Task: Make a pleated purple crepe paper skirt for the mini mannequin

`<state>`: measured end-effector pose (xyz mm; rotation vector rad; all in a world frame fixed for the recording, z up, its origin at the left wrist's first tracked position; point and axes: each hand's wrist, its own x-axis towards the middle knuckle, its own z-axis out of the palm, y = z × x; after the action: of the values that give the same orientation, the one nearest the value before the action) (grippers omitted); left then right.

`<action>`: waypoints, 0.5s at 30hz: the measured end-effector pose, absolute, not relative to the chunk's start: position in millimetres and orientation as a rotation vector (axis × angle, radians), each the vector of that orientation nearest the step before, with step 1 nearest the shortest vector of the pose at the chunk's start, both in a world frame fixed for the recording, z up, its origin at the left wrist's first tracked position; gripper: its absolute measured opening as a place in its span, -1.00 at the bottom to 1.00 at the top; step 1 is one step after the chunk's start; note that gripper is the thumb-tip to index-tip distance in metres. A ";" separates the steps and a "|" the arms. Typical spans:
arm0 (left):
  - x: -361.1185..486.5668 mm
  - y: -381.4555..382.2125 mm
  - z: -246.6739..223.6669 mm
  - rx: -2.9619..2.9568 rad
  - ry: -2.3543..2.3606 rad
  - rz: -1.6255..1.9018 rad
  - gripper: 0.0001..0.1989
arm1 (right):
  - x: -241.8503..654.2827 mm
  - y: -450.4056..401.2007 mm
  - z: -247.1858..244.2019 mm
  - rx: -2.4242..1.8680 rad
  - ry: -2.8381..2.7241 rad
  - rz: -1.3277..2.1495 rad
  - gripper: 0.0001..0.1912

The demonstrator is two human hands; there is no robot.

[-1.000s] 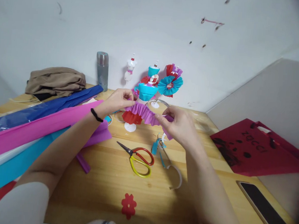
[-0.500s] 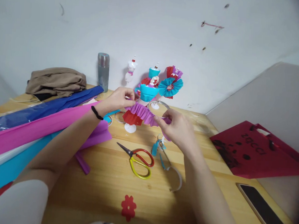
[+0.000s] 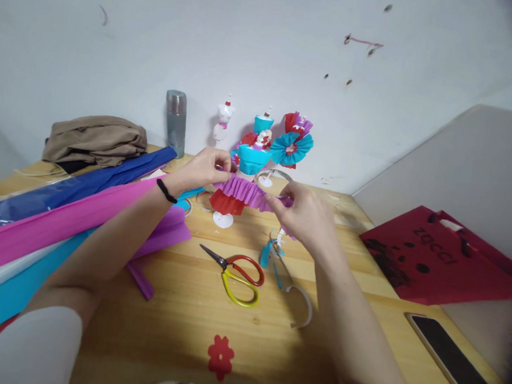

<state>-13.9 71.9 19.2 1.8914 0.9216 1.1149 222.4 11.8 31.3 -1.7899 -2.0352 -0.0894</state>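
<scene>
A ruffled purple paper strip (image 3: 249,194) stretches between my two hands, above the wooden table. My left hand (image 3: 207,170) pinches its left end, and my right hand (image 3: 302,211) pinches it toward the right, with a bit of purple hanging below. Behind the strip stands a small figure in a turquoise paper top (image 3: 253,159) and a red paper skirt (image 3: 227,202) on a white round base (image 3: 223,219). Scissors (image 3: 228,266) with one red and one yellow handle lie below my hands.
Paper rolls (image 3: 61,213) and brown cloth (image 3: 97,140) occupy the left. A bottle (image 3: 175,123) and other dressed figures (image 3: 292,149) stand along the wall. Tape pieces (image 3: 303,309) and a red paper flower (image 3: 220,357) lie nearer. A red bag (image 3: 444,258) and phone (image 3: 454,364) are right.
My right hand has risen slightly, and the purple strip between my hands looks a little flatter and straighter. Both hands keep their pinch.
</scene>
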 end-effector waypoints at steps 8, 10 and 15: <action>-17.0 69.9 20.4 1.886 0.882 1.076 -0.82 | 223.7 16.5 30.0 -1.808 -2.061 -0.061 -0.59; -17.8 67.9 20.8 1.878 0.870 1.065 -0.80 | 224.3 16.3 30.0 -1.807 -2.069 -0.046 -0.58; -19.4 64.0 21.7 1.906 0.887 1.029 -0.84 | 224.7 16.7 30.4 -1.806 -2.079 -0.036 -0.57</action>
<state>-19.4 64.0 21.7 1.9056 0.8872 1.0288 224.7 16.7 30.4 -1.8058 -2.0791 -0.0360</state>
